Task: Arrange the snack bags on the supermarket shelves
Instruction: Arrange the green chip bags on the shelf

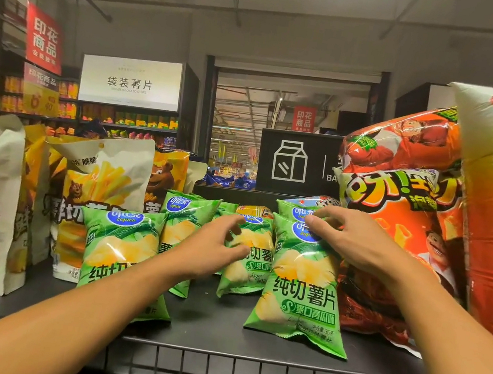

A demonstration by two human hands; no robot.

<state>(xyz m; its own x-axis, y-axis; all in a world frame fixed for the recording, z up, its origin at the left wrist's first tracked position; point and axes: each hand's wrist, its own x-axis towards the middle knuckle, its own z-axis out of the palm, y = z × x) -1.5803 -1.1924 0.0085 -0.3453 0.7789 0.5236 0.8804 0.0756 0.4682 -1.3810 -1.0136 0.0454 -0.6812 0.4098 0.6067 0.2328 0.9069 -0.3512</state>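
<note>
Dark shelf (212,322), six green chip bags (302,278), two hands (213,249)

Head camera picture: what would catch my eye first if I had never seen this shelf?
Probably the two bare arms reaching in: the left hand curls at a small green chip bag mid-shelf, and the right hand rests on the top of another green bag beside it. Next, the big orange snack bags piled at the right, and the yellow-and-white fries bags standing at the left.
</note>
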